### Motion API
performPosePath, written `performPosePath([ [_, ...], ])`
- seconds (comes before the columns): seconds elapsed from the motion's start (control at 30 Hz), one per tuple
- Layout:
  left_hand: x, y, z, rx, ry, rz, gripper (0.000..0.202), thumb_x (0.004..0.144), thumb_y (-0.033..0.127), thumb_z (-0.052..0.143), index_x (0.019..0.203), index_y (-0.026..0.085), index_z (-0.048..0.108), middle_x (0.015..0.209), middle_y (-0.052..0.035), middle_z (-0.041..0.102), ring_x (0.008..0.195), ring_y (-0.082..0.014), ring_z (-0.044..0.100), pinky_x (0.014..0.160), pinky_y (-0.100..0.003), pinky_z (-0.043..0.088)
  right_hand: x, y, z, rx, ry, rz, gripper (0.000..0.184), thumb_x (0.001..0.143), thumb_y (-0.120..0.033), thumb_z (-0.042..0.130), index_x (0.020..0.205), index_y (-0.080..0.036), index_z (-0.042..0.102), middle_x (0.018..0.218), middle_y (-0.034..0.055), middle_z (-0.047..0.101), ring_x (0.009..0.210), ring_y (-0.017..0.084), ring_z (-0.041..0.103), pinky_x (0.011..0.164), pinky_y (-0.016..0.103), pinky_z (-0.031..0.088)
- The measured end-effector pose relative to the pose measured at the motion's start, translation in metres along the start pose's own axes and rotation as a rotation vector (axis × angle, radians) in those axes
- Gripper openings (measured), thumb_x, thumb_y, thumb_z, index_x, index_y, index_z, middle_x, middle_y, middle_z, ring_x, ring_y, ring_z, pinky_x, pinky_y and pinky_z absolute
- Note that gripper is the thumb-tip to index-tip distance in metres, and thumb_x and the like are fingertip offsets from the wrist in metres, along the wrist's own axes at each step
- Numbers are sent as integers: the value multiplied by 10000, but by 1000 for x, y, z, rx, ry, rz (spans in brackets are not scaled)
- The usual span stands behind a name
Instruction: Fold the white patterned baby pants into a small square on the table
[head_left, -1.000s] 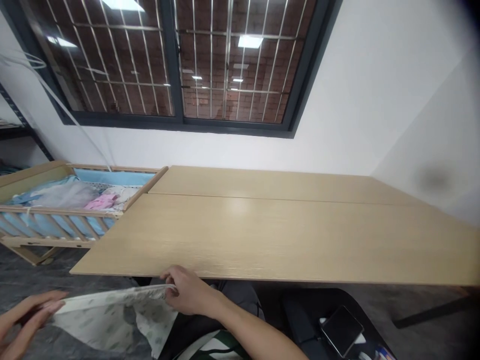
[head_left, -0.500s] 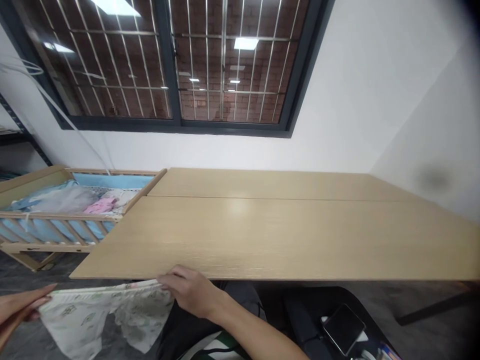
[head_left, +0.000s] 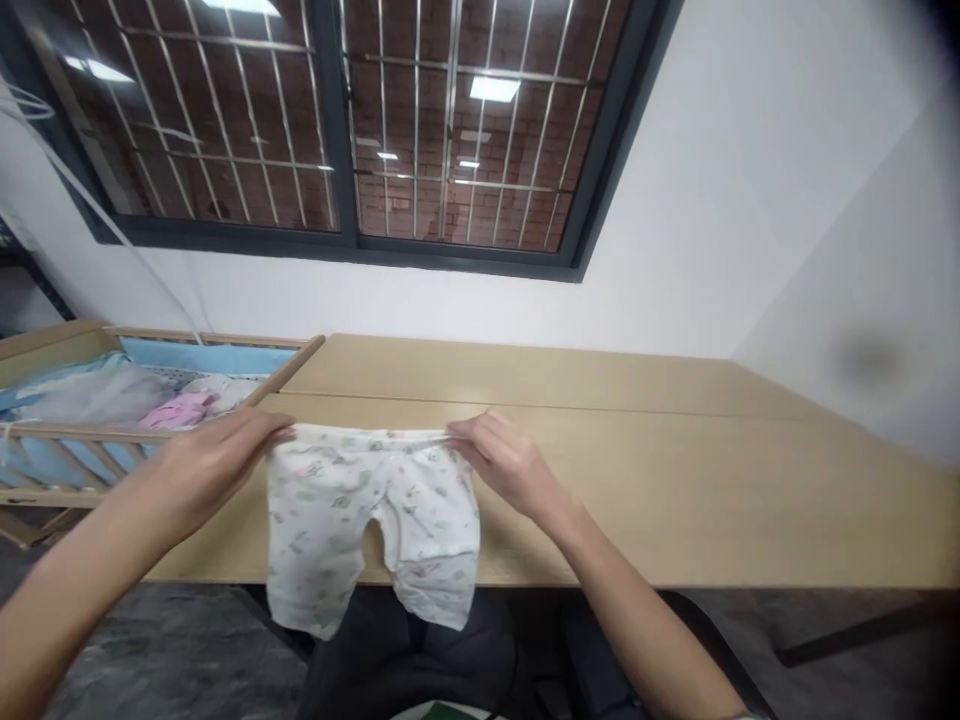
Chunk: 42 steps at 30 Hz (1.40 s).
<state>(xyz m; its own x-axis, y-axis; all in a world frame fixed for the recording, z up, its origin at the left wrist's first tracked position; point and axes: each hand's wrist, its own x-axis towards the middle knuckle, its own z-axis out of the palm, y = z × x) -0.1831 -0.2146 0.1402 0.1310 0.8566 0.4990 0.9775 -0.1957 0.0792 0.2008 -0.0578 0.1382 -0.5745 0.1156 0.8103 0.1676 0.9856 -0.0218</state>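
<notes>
A small pair of white shorts (head_left: 330,510) with a green and pink print is stretched by its waistband between my two hands. My left hand (head_left: 225,450) pinches the waistband's left corner. At the opposite corner, my right hand (head_left: 506,462) grips the band between thumb and fingers. Both legs hang downward, their hems dropping past the near edge of the wooden table (head_left: 675,490). Whether the upper part touches the tabletop I cannot tell.
To the left stands a wooden crib (head_left: 97,435) with blue lining, holding a pink cloth (head_left: 178,410) and pale fabric. A barred window (head_left: 465,130) is in the white wall behind the table. Below the table's near edge is a dark chair (head_left: 592,650).
Both hands have moved up and to the right, carrying the shorts from beside the table's front left corner to over its near edge. The shorts now face me, spread wide.
</notes>
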Motion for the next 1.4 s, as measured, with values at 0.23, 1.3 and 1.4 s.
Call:
performPosePath([
  [0.23,132,19,78,96,-149,35,358,1051,412,336,1053,199,623,1014,-94,706,914,-257,660,822,-352,489,-7,108,7,-26,-280,280,160,1027,-214,548,1108,-179,682,998,93,725,930,225,674,841,366,542],
  [1.3,130,253,212,-367,-690,96,567,944,633,425,904,178,760,802,-193,718,815,-373,706,738,-514,522,-79,322,134,143,-502,1150,96,818,-220,737,838,-138,691,773,29,723,745,140,656,690,193,473],
  [1.4,109,280,219,-413,-751,68,550,897,629,504,863,158,785,847,-275,714,847,-454,702,730,-603,513,-76,317,134,128,-487,1162,80,800,-205,739,828,-149,690,802,26,727,770,142,657,705,194,469],
])
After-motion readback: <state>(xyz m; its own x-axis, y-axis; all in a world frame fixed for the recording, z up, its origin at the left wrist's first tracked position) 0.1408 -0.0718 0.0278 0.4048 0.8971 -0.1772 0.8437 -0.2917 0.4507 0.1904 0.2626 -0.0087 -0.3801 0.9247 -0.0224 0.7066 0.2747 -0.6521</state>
